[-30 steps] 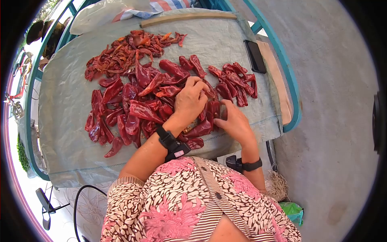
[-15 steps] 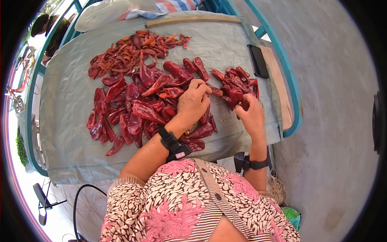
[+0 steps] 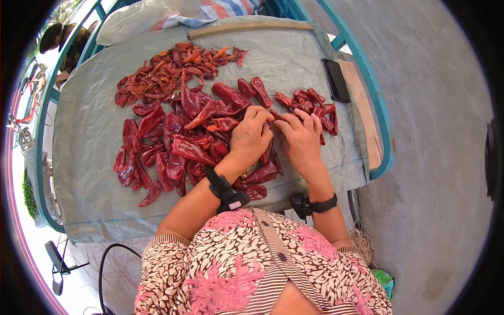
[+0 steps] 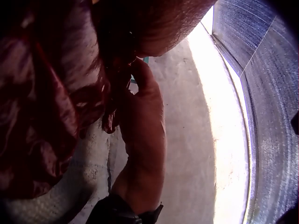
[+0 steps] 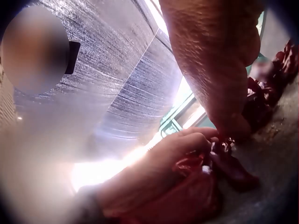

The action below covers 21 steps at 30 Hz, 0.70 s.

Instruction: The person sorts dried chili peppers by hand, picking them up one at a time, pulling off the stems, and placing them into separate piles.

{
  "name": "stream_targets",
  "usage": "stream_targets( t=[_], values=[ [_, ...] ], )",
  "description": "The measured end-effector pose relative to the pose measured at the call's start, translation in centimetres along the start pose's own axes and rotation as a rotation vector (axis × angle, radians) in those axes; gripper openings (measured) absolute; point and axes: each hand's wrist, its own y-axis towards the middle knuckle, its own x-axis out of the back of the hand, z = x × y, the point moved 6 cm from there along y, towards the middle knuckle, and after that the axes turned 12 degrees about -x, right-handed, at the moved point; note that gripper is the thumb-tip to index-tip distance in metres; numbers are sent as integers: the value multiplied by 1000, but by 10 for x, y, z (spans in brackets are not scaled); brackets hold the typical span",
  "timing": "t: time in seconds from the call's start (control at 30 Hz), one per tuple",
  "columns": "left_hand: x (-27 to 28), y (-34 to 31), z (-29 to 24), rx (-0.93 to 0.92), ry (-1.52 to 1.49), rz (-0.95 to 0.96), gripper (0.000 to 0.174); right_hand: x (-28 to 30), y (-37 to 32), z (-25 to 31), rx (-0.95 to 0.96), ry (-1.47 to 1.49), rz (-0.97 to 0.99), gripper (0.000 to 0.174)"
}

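In the head view, the left hand [image 3: 251, 135] pinches a dark red pepper [image 3: 274, 114] at the right edge of a large heap of glossy red peppers [image 3: 191, 149]. The right hand [image 3: 300, 138] meets it there, fingertips bent onto the same pepper; the grip is partly hidden. The right wrist view has the left hand [image 5: 161, 163] curled beside red pepper skin, close to the right hand [image 5: 212, 65]. In the left wrist view, the right hand [image 4: 142, 116] reaches up towards the left hand [image 4: 175, 23]. A smaller cluster of peppers [image 3: 329, 113] lies right of the right hand.
Shrivelled peppers [image 3: 157, 76] form another heap at the upper left of the grey-green sheet [image 3: 89, 157]. A phone [image 3: 335, 80] lies near the right edge. Teal rails [image 3: 367, 79] border the surface, and a wooden strip [image 3: 252, 26] crosses its far side.
The right hand carried a pepper rightward to the small cluster, let it go there, and has come back left beside the left hand. The left hand has stayed nearly in place.
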Motion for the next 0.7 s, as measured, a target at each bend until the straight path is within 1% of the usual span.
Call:
stream_targets(
  t=[0.03, 0.13, 0.23, 0.33, 0.37, 0.47, 0.57, 0.7],
  values=[
    [1, 0, 0, 7, -4, -1, 23, -7, 1, 1, 26, -34, -3, 36],
    [1, -1, 1, -9, -1, -3, 22, -11, 6, -6, -20, 55, -100, 33],
    [2, -1, 2, 12, -6, -25, 28, 9, 9, -21, -185, 227, -163, 31],
    [5, -1, 1, 19, -40, -58, 35, 15, 14, -53, -418, 420, -109, 28],
    [6, 0, 2, 17, -53, -67, 37, 21, 15, -55, -431, 356, -189, 30],
    [10, 0, 1, -53, -51, -143, 42, 27, 27, -54, -341, 257, -295, 32],
    [11, -1, 3, 10, -152, -141, 43, 12, 40, -25, -158, 137, -185, 35],
    [12, -1, 6, -10, -188, -166, 41, -21, 56, -4, -91, 73, -57, 34]
  ],
)
